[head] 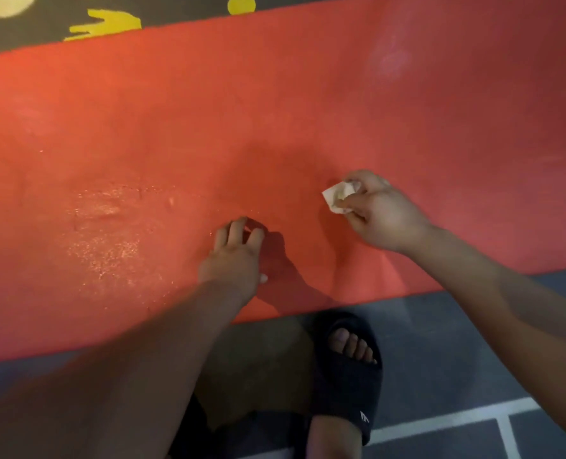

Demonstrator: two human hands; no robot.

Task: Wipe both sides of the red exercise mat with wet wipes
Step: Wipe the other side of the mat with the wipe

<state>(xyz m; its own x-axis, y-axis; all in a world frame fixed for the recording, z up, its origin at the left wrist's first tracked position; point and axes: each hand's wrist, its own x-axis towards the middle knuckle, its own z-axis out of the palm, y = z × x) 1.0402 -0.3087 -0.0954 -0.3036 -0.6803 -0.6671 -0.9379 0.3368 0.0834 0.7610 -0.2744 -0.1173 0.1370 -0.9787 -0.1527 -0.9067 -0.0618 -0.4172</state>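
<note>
Wet wipe (339,197) is pinched in R hand (386,215) over red mat (275,94), laid lengthwise L–R; L hand (237,256), fingers loosely spread, is propped on mat nearer the body.

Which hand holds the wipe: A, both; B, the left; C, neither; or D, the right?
D: the right hand pinches the crumpled wipe, while the left hand holds nothing, its fingertips on the mat.
</note>
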